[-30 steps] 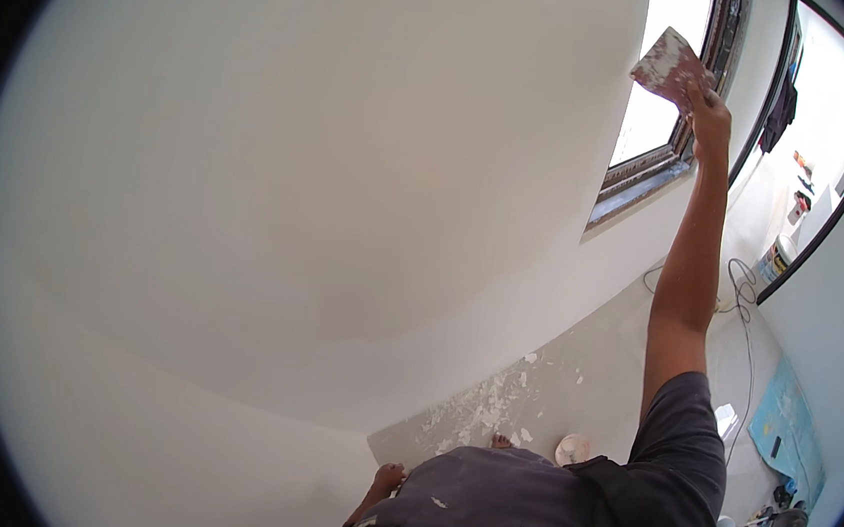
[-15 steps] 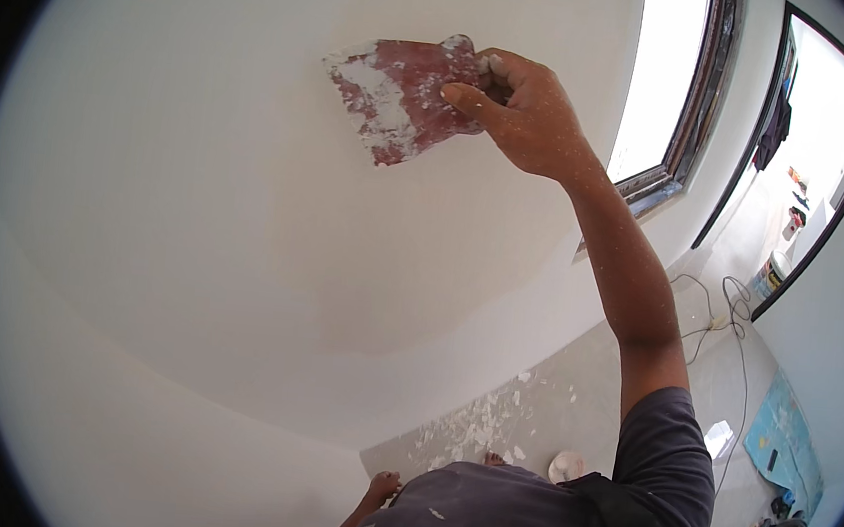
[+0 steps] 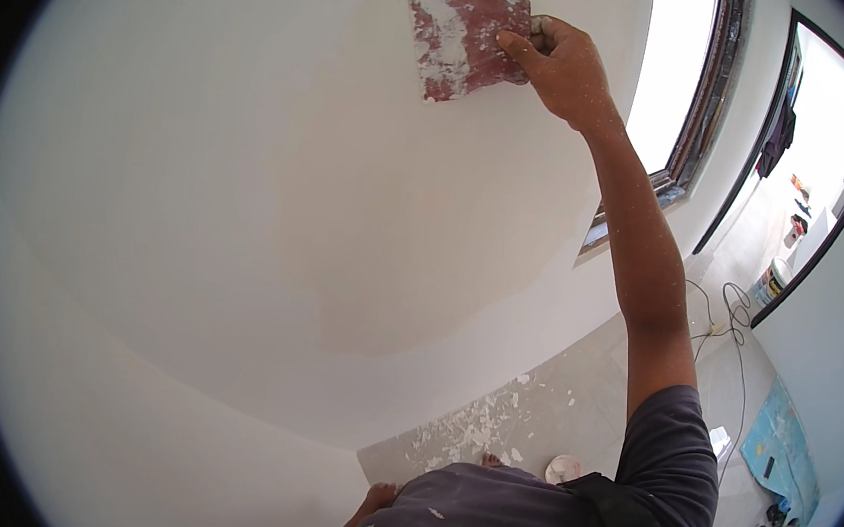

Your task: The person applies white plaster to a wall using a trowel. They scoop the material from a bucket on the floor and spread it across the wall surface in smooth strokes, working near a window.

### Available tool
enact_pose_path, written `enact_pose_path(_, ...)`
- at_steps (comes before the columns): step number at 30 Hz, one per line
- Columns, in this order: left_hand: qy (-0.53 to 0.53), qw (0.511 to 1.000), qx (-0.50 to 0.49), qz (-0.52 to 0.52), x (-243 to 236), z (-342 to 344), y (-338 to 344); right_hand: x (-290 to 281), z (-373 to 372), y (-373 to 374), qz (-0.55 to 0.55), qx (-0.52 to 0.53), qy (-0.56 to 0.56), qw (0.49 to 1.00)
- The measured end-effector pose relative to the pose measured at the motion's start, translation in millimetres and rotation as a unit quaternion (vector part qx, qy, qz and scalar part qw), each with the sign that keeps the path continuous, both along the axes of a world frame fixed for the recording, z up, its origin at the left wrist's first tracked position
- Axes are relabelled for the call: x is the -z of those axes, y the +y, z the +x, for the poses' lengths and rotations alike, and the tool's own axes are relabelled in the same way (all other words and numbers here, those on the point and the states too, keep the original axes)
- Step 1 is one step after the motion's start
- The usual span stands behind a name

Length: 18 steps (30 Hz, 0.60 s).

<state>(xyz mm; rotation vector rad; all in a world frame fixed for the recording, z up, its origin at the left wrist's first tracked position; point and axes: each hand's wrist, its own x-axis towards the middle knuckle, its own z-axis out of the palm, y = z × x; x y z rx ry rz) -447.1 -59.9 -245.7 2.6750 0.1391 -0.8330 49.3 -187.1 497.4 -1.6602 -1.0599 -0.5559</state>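
High up against the pale wall (image 3: 177, 192), my right hand (image 3: 569, 71) pinches a dark red, flat putty spreader (image 3: 482, 38) by its narrower end. White putty is smeared over the spreader, thickest towards its wide left edge. That edge is at or very near the wall; whether it touches I cannot tell. A beige, damp-looking patch (image 3: 390, 281) spreads over the wall below the tool. Low in view, my left hand (image 3: 382, 496) hangs beside my body, its fingers mostly hidden.
To the right of my arm is a dark-framed window (image 3: 691, 116). White flakes (image 3: 478, 424) and a round pale container (image 3: 563, 469) lie on the floor near my feet. Farther right are a loose cable (image 3: 739, 311), a doorway, a bucket (image 3: 774, 281) and a blue sheet (image 3: 783, 441).
My right hand has moved up and to the right along the wall with the putty spreader. My left hand has dropped slightly lower beside my body.
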Motion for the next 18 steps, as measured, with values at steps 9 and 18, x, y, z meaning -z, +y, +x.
enact_pose_path(9, 0.004, 0.976, -0.212, -0.048, 12.5, 16.3, 2.8, 0.0, 46.4, -22.8, 0.021, 0.038, 0.051, 0.998)
enact_pose_path(18, 0.052, 0.854, -0.484, -0.183, -41.6, 28.0, -10.3, -0.7, 103.6, -55.1, 0.0, 0.081, 0.042, 0.996)
